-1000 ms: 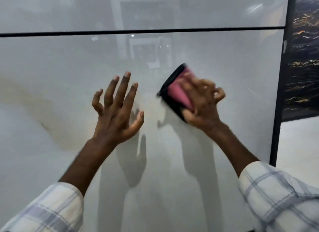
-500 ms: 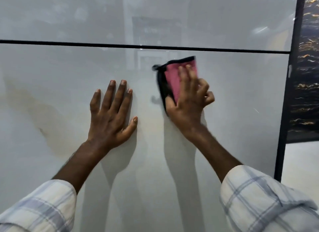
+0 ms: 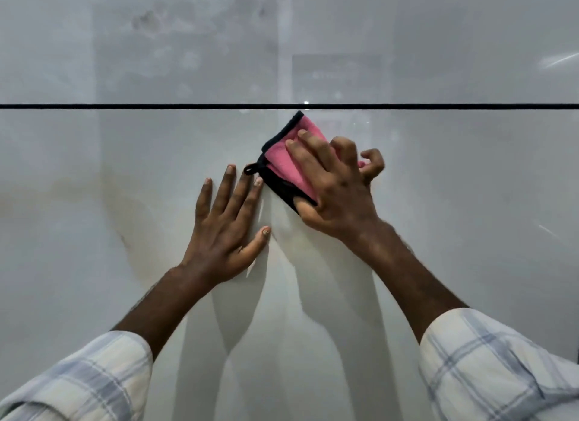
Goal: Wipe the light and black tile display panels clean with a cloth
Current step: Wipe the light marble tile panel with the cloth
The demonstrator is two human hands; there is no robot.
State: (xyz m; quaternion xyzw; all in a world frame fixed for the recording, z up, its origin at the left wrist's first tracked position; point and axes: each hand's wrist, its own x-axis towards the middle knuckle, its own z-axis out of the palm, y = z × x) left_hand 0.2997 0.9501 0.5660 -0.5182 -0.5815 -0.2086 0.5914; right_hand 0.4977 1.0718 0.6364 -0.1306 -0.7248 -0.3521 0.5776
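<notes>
A glossy light tile panel (image 3: pixel 454 201) fills the view. My right hand (image 3: pixel 335 195) holds a folded pink cloth with black edging (image 3: pixel 283 157) against it, just below the black joint line (image 3: pixel 125 106). The thumb is tucked under the cloth, two fingers lie across it, and the other fingers are curled. My left hand (image 3: pixel 225 229) lies flat on the panel with its fingers spread, its fingertips close to the cloth's black loop. The black tile panel is out of view.
A second light panel (image 3: pixel 188 44) sits above the joint line and shows smudgy marks and reflections. A faint brownish vein runs across the lower panel at the left (image 3: pixel 119 207). Checked shirt sleeves cover both forearms at the bottom.
My left hand went from lifted off the panel to lying flat on it. My right hand slid the cloth up near the joint line. The black panel at the right left the view.
</notes>
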